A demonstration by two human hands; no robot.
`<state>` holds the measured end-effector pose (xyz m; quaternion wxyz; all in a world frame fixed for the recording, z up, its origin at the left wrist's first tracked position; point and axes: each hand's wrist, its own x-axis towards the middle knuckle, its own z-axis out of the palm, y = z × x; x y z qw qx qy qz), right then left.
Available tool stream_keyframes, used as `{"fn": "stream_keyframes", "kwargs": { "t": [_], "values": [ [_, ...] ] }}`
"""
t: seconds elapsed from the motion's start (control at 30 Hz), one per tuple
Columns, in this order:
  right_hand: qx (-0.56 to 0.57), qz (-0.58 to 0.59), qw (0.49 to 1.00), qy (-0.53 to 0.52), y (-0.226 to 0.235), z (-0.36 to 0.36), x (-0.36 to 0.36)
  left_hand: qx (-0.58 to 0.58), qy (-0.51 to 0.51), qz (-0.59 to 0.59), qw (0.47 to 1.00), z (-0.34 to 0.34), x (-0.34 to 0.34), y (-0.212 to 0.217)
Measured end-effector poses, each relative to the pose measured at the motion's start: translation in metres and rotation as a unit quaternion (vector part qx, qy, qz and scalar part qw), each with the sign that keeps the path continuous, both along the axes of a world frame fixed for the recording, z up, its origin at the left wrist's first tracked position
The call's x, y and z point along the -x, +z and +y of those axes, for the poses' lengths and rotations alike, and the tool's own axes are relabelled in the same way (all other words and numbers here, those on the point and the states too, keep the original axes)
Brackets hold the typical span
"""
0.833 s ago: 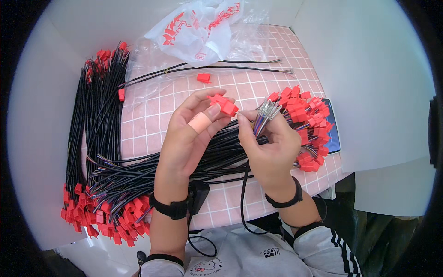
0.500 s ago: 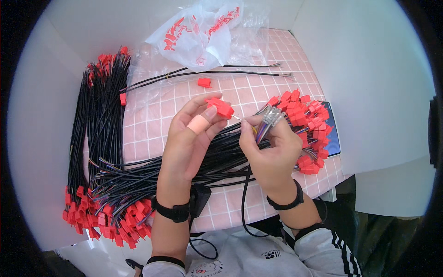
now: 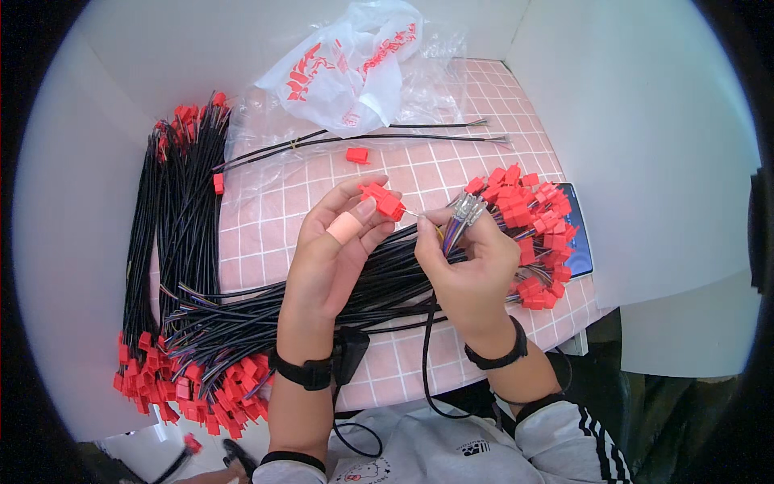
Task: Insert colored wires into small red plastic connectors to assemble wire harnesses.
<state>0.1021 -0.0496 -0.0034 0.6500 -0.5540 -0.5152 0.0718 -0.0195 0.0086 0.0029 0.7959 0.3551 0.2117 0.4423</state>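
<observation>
Between the thumb and fingers of my left hand (image 3: pixel 326 250) is a red plastic connector housing (image 3: pixel 382 202), with a tan bandage on the thumb. My right hand (image 3: pixel 472 258) pinches a thin white wire (image 3: pixel 410 213) whose end meets the right side of the housing. How deep the end sits there cannot be seen. From the same hand a bundle of coloured wires with metal crimp terminals (image 3: pixel 466 208) stands up. Below both hands runs a thick bundle of black cables (image 3: pixel 387 278), with many red connectors (image 3: pixel 532 206) at its right end.
More black cables (image 3: pixel 189 218) with red connectors lie along the left wall. Behind my hands are a loose red housing (image 3: pixel 357 155), two black cables (image 3: pixel 387 139) and a white plastic bag (image 3: pixel 347 73). A phone (image 3: pixel 578 234) lies partly under the right-hand connectors.
The whole view has shifted slightly. The terminals in my right hand have tilted a little; both hands keep their hold. A red connector on a cable now shows near the floor at lower left.
</observation>
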Motion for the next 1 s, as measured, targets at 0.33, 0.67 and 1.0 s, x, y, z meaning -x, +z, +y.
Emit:
{"fn": "stream_keyframes", "kwargs": {
  "t": [0.33, 0.67, 1.0],
  "values": [
    [0.032, -0.095, 0.995, -0.018, 0.004, -0.002, -0.002, -0.046, 0.017, 0.075, 0.996, -0.004, -0.003, 0.002],
    [0.067, -0.037, 0.997, 0.027, 0.005, -0.003, -0.003, -0.042, 0.03, 0.065, 0.997, -0.003, -0.003, 0.002],
    [0.062, -0.012, 0.998, 0.029, 0.005, -0.003, -0.001, -0.076, 0.061, 0.082, 0.992, -0.006, -0.009, 0.002]
  ]
}}
